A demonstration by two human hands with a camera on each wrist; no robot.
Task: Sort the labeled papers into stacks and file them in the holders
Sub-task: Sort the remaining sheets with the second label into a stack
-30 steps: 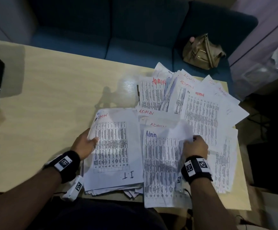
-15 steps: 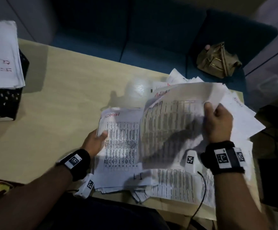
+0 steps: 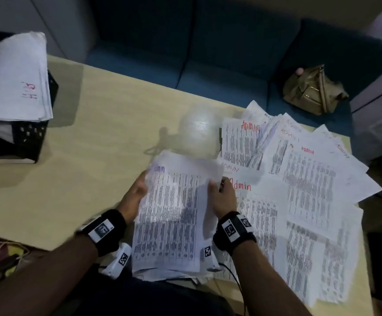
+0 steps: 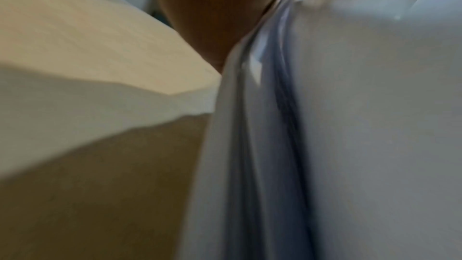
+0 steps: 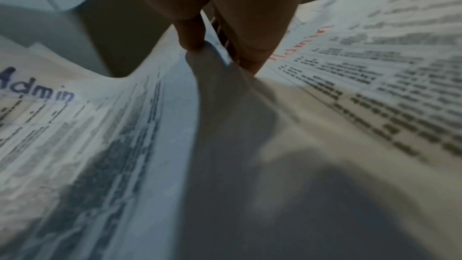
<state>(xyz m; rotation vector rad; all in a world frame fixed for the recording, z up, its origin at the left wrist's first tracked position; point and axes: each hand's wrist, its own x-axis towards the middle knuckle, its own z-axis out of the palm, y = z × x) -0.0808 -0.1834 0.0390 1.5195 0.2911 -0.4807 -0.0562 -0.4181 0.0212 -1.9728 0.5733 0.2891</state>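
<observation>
Clearly the sorting is well under way but far from done. A black holder (image 3: pixel 29 137) at the far left of the bench (image 3: pixel 94 144) already carries a thick stack of filed papers (image 3: pixel 14 78) with a red label on top. On the right, many loose sheets (image 3: pixel 310 179) marked "ADMIN" in red lie fanned out and overlapping, not yet squared into a stack, and by my judgement these must be gathered and filed.

Near the front edge sits a growing pile (image 3: pixel 169 224) whose top sheet reads "Admin" in blue. The right hand (image 3: pixel 223 199) pinches that sheet's right edge, thumb on top and fingers (image 5: pixel 250 50) curled beneath it, as the right wrist view shows. The left hand (image 3: pixel 134 195) is against the pile's left edge; its palm rests on the paper, but blur hides the fingers, so I cannot tell whether they clasp the pile or merely steady it.

Just right of the pile lies another sheet (image 3: pixel 260 208) labelled "Admin" in red, probably the next to be collected.
</observation>
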